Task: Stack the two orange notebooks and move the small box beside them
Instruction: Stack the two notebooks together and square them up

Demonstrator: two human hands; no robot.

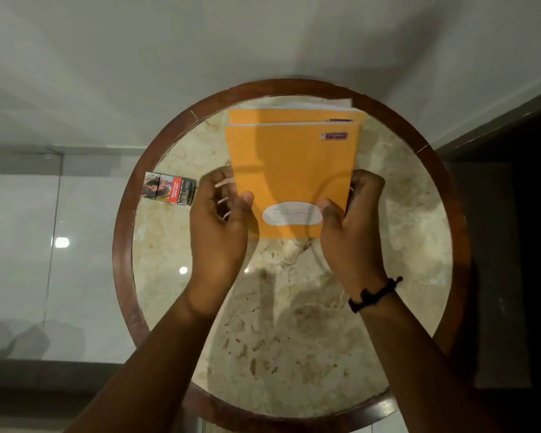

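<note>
Small box lies flat at the worktop's left rim, partly overhanging, well apart from the notebooks. Left hand pinches the top orange notebook's left edge, thumb on the cover; right hand has the same closed grip on the right edge. Lower orange notebook peeks out beyond. Nudge the top one away until far edges align, keeping both grips level, then release.
</note>
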